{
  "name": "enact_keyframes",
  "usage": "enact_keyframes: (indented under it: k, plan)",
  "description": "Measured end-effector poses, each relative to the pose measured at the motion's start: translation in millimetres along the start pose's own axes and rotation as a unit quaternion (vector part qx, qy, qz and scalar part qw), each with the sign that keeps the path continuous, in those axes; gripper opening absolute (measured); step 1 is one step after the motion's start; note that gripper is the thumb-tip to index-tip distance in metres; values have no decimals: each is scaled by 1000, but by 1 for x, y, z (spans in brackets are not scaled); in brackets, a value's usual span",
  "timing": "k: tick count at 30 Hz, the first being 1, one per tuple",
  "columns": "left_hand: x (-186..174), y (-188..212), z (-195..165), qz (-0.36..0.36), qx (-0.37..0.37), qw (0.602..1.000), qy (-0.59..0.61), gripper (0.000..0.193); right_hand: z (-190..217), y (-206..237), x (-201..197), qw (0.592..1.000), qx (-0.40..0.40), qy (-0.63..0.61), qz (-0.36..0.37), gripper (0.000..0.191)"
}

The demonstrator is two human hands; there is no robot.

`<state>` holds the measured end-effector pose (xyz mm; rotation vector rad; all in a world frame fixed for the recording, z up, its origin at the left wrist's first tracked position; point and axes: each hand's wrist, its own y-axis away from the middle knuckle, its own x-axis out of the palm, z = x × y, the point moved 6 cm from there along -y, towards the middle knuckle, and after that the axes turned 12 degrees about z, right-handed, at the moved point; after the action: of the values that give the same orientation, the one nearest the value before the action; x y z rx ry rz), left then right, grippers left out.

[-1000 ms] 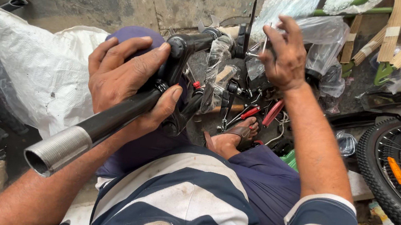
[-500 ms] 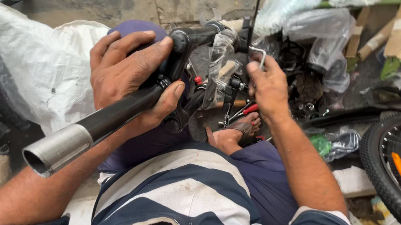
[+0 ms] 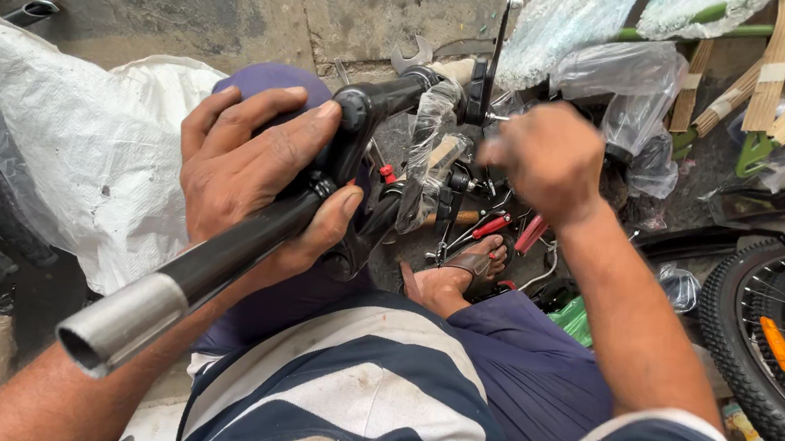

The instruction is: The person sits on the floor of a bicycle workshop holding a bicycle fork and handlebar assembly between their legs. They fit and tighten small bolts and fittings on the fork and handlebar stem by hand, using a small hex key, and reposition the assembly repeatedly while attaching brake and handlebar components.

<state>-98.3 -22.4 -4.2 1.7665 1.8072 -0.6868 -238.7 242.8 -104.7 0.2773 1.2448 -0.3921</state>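
Left hand (image 3: 255, 175) wraps tightly around the black handlebar (image 3: 210, 264), fingers closed over it above the lap. Right hand (image 3: 542, 159), blurred, pinches something small beside the brake lever (image 3: 492, 55); I cannot tell what.

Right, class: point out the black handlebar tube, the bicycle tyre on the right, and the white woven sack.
black handlebar tube (image 3: 210, 264), head view, on the black middle of the tube.
bicycle tyre (image 3: 739, 339), head view, on its knobbly tread.
white woven sack (image 3: 76, 145), head view, on its bare middle.
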Motion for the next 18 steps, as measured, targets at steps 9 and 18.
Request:
enact_keyframes:
  k: [9,18]
  plan:
    - [-2,-4,-3,-3,-9,1000,-1,54,-93,-8,95,806,367,-464,-22,24]
    - [0,-1,-1,-7,-5,1000,1,53,-39,15,33,990,37,-126,-50,48]
